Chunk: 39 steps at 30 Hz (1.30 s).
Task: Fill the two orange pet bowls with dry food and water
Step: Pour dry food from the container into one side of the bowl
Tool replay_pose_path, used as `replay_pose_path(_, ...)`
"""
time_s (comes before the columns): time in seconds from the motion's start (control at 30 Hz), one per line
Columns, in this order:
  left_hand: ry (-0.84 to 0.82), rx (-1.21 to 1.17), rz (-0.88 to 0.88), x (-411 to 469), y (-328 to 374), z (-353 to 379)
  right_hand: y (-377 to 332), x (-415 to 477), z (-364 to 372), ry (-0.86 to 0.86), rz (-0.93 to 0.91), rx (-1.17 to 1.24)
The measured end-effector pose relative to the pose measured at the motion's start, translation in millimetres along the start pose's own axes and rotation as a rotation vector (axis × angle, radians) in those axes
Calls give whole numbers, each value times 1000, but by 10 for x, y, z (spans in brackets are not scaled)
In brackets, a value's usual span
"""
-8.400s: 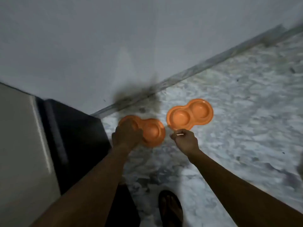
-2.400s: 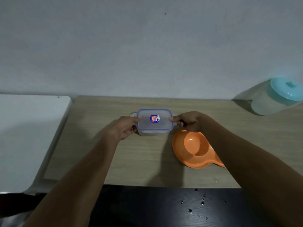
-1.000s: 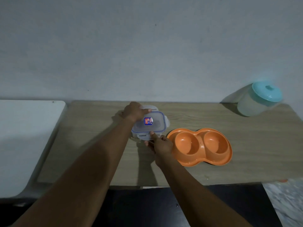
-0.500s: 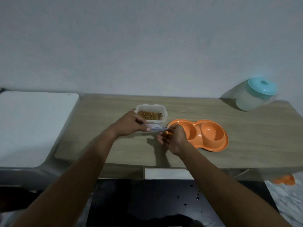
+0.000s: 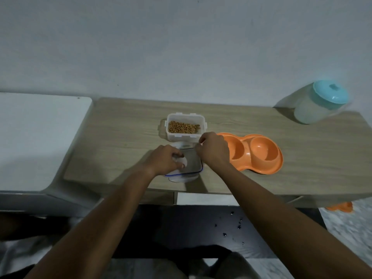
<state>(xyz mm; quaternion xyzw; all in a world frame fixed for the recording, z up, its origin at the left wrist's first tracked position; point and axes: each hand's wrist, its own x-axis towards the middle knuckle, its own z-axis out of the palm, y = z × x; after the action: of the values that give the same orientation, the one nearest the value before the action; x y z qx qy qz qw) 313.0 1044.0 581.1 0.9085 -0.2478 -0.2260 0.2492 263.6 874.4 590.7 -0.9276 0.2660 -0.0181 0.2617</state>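
Note:
An orange double pet bowl [image 5: 259,156] lies on the wooden table [image 5: 120,141], both cups without food. Left of it stands a clear plastic container [image 5: 185,126], lid off, with brown dry food inside. Its blue-rimmed lid [image 5: 190,166] lies flat on the table in front of the container. My left hand [image 5: 165,161] grips the lid's left side. My right hand [image 5: 213,151] holds the lid's right edge, just left of the bowl. A second orange bowl [image 5: 340,207] shows partly on the floor at the right, below the table edge.
A clear jar with a teal lid [image 5: 320,101] stands at the table's back right, by the wall. A white surface [image 5: 38,137] adjoins the table on the left. Dark floor with small specks [image 5: 231,224] lies below the table's front edge.
The lid, held in the air in front of the container half a second ago, now rests on the table with both hands on it. The container stands uncovered.

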Motion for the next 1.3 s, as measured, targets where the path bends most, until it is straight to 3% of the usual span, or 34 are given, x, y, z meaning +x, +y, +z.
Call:
replay_pose_path(0.13, -5, 104, 36, 89, -15, 38, -41, 442, -108, 101, 81, 172)
replay_pose_path(0.33, -25, 129, 78, 225, -40, 67, 3, 893, 29, -184, 174, 158)
replay_pose_path(0.43, 14, 51, 51, 253, 87, 122, 22, 889, -18, -189, 132, 235)
replay_pose_path(0.67, 84, -178, 7, 400, 658, 383, 452, 802, -559, -162, 242, 796)
replay_pose_path(0.8, 159, -272, -59, 466, 1003, 529, 751, 682, -1069, -147, 338, 986)
replay_pose_path(0.97, 201, -338, -225, 507, 1197, 630, 1100, 435, -1555, -67, 261, 898)
replay_pose_path(1.3, 115, -354, -456, 626, 1292, 593, 1374, 211, -1953, 13, -58, 367)
